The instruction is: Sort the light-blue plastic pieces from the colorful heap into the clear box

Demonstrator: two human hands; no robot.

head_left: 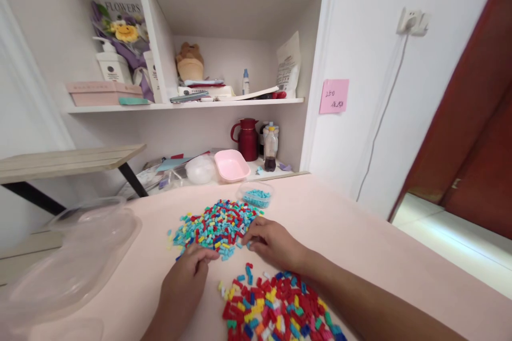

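Bricks (222, 221) pile beyond left hand (188, 274) and right hand (274, 243), loosely curled, grip unclear; right forearm (354, 290) drag could scatter the heap (280, 303) behind them.

Left hand (186, 279) and right hand (276, 244): two. Far heap (222, 224) and near heap (280, 306) of toy bricks: two, individual pieces too numerous to count. Clear tub (271, 198) of blue bricks (256, 198): one. Pink basin (232, 165): one. Red jug (248, 141): one. Pink wall note (334, 96): one.
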